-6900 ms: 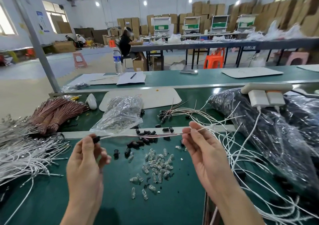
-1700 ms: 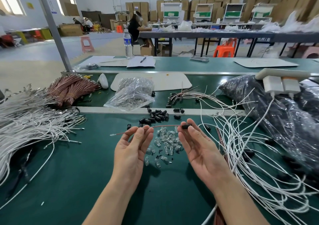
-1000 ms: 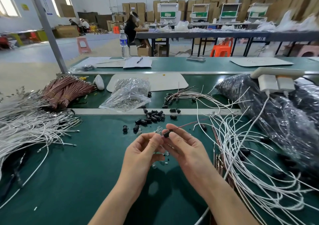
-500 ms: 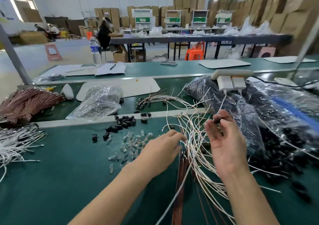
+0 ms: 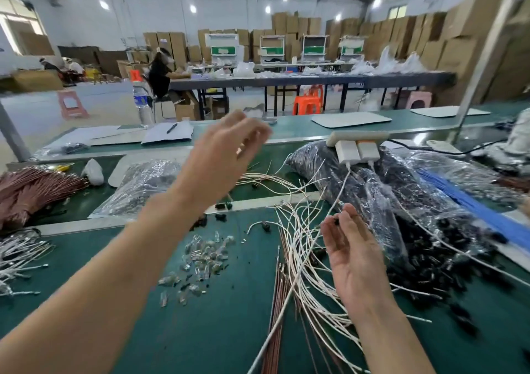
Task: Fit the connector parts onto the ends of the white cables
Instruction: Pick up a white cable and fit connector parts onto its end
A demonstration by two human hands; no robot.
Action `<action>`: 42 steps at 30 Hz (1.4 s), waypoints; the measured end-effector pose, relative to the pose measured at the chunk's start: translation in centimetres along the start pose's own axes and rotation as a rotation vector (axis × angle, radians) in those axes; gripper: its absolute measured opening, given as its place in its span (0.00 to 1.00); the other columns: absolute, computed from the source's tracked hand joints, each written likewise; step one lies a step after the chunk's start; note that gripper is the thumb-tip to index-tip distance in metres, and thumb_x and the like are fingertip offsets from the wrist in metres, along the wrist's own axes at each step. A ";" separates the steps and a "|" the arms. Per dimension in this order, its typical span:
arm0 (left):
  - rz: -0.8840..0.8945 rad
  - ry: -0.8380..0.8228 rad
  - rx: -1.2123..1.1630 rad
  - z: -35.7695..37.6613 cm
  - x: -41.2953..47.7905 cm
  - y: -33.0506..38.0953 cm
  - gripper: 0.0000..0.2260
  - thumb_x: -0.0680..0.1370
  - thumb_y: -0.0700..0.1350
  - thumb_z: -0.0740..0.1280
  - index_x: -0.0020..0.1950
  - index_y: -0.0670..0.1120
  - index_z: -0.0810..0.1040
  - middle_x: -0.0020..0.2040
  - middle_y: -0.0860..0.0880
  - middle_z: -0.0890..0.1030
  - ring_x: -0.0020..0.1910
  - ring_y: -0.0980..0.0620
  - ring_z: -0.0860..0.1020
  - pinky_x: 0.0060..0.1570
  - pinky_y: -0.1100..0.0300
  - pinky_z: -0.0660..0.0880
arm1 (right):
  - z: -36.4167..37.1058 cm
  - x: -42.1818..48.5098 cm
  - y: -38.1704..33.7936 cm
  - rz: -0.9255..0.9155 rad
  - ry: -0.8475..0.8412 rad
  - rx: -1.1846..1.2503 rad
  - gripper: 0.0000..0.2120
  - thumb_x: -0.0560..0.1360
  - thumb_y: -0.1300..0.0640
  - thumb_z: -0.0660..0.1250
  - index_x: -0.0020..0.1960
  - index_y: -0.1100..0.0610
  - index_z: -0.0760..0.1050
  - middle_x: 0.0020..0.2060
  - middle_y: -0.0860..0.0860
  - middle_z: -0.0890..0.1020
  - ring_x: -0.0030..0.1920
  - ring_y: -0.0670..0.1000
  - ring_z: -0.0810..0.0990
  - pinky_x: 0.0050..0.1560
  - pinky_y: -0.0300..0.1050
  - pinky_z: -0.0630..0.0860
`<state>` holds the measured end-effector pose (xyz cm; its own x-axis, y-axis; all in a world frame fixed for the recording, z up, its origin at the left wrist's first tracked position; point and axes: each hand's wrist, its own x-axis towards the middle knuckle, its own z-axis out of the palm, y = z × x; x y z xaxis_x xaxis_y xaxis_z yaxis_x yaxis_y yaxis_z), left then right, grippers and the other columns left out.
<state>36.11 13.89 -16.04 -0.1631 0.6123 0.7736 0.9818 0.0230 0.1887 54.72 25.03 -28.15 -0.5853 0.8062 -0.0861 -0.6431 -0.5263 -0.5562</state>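
My right hand (image 5: 351,247) is palm up over a loose heap of white cables (image 5: 298,247) and pinches a small black connector part (image 5: 335,222) at its fingertips. Raised high above the bench and blurred, my left hand (image 5: 229,149) has its fingers loosely spread and nothing in them. Clear connector parts (image 5: 202,259) lie scattered on the green mat below my left forearm. A few black connector parts (image 5: 222,206) lie by the metal strip behind them. More white cables (image 5: 17,254) lie at the far left.
A clear bag of parts (image 5: 143,184) and a copper-coloured cable bundle (image 5: 34,184) lie at the back left. Big plastic bags of black parts (image 5: 381,195) fill the right, with a power strip and chargers (image 5: 355,145) on top. Blue cables (image 5: 476,204) lie far right.
My left hand has lifted off the mat and swung up in front of me. My right hand has sunk slightly, still with the black part. The view has turned right.
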 end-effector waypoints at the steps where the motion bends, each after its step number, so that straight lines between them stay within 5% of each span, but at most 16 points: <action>1: -0.018 0.080 0.011 -2.0 1.5 0.0 0.08 0.82 0.41 0.65 0.58 0.42 0.81 0.50 0.51 0.77 0.43 0.56 0.77 0.51 0.75 0.73 | 0.4 0.1 0.0 0.006 -0.028 0.010 0.11 0.73 0.63 0.71 0.55 0.61 0.83 0.47 0.57 0.85 0.47 0.52 0.85 0.48 0.40 0.82; 7: 0.110 0.363 0.223 -9.8 3.6 0.6 0.13 0.85 0.48 0.61 0.60 0.41 0.80 0.49 0.64 0.68 0.40 0.67 0.71 0.44 0.77 0.71 | 3.3 0.7 2.1 0.111 -0.159 0.036 0.15 0.73 0.66 0.67 0.59 0.64 0.81 0.47 0.60 0.84 0.46 0.56 0.85 0.49 0.45 0.83; 10: 0.161 0.318 0.288 -8.7 0.2 0.7 0.13 0.84 0.48 0.63 0.57 0.40 0.82 0.51 0.52 0.73 0.40 0.62 0.68 0.47 0.77 0.71 | 4.4 0.7 4.2 0.204 -0.213 -0.015 0.15 0.73 0.66 0.66 0.59 0.64 0.80 0.46 0.60 0.84 0.45 0.56 0.84 0.49 0.48 0.84; 14: 0.113 0.341 0.167 -4.5 -4.0 0.9 0.08 0.81 0.42 0.67 0.52 0.40 0.84 0.48 0.46 0.80 0.49 0.45 0.76 0.51 0.52 0.71 | 6.0 0.0 7.5 0.394 -0.298 -0.109 0.14 0.76 0.67 0.64 0.60 0.66 0.78 0.50 0.63 0.83 0.46 0.57 0.84 0.51 0.50 0.84; 17: 0.054 0.509 0.037 -4.4 -3.6 1.5 0.04 0.81 0.42 0.68 0.53 0.47 0.82 0.48 0.55 0.79 0.52 0.46 0.75 0.54 0.50 0.67 | 7.4 -0.8 9.3 0.526 -0.379 -0.076 0.13 0.77 0.67 0.64 0.62 0.65 0.77 0.55 0.67 0.82 0.47 0.58 0.84 0.51 0.49 0.84; 21: 0.005 0.651 -0.300 -7.4 -1.1 1.5 0.03 0.81 0.42 0.68 0.53 0.49 0.79 0.47 0.54 0.81 0.44 0.58 0.75 0.45 0.59 0.72 | 10.3 -1.2 10.0 0.564 -0.535 0.020 0.10 0.80 0.67 0.63 0.54 0.61 0.84 0.59 0.69 0.79 0.48 0.58 0.84 0.51 0.50 0.84; 23: -0.159 0.681 -0.427 -8.8 -0.8 1.2 0.14 0.79 0.54 0.68 0.54 0.43 0.79 0.44 0.60 0.80 0.39 0.62 0.74 0.39 0.66 0.71 | 11.9 -1.1 9.9 0.559 -0.590 0.059 0.10 0.81 0.66 0.63 0.54 0.61 0.83 0.62 0.68 0.78 0.49 0.58 0.84 0.55 0.50 0.83; 26: -0.438 0.676 -0.471 -10.0 -2.6 -0.7 0.30 0.69 0.72 0.63 0.53 0.48 0.78 0.42 0.61 0.78 0.35 0.63 0.73 0.32 0.70 0.68 | 13.3 -0.6 9.6 0.543 -0.653 0.073 0.10 0.82 0.66 0.63 0.54 0.61 0.82 0.66 0.65 0.76 0.52 0.58 0.83 0.57 0.51 0.82; 30: -0.412 0.662 -0.618 -11.3 -7.9 -4.9 0.29 0.79 0.61 0.65 0.65 0.36 0.72 0.52 0.53 0.79 0.47 0.58 0.80 0.51 0.66 0.77 | 12.9 0.3 9.6 0.550 -0.680 0.102 0.10 0.82 0.66 0.62 0.56 0.61 0.82 0.67 0.64 0.76 0.52 0.58 0.83 0.57 0.51 0.82; 34: -0.599 0.760 -0.809 -10.4 -15.6 -9.2 0.05 0.80 0.52 0.70 0.54 0.52 0.80 0.48 0.51 0.84 0.43 0.56 0.83 0.49 0.63 0.81 | 10.7 1.3 9.6 0.534 -0.595 0.134 0.10 0.80 0.66 0.64 0.57 0.63 0.81 0.65 0.64 0.78 0.50 0.58 0.85 0.54 0.51 0.83; 36: -0.799 0.803 -0.857 -10.0 -18.9 -10.7 0.01 0.80 0.48 0.70 0.49 0.53 0.82 0.44 0.51 0.85 0.39 0.57 0.84 0.47 0.62 0.82 | 9.1 1.6 9.8 0.498 -0.497 0.081 0.10 0.77 0.67 0.66 0.54 0.63 0.84 0.62 0.65 0.80 0.49 0.58 0.85 0.52 0.50 0.83; 39: -1.117 0.838 -0.879 -9.5 -22.0 -12.6 0.07 0.78 0.47 0.69 0.53 0.45 0.79 0.40 0.51 0.85 0.36 0.59 0.84 0.40 0.66 0.81 | 6.9 1.7 10.5 0.460 -0.354 -0.004 0.09 0.76 0.67 0.65 0.51 0.63 0.84 0.58 0.65 0.83 0.48 0.57 0.86 0.48 0.48 0.84; 42: -1.369 0.796 -0.527 -8.2 -23.3 -12.1 0.28 0.78 0.53 0.71 0.68 0.35 0.68 0.57 0.42 0.79 0.52 0.46 0.83 0.53 0.53 0.82 | 5.4 1.5 11.4 0.442 -0.300 -0.068 0.11 0.77 0.67 0.64 0.57 0.65 0.80 0.58 0.64 0.83 0.49 0.56 0.86 0.48 0.47 0.84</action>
<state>27.21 -7.11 -31.36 -0.9842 -0.1662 -0.0618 -0.0302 -0.1860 0.9821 43.82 18.76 -30.18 -0.9146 0.3943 -0.0894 -0.2763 -0.7711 -0.5736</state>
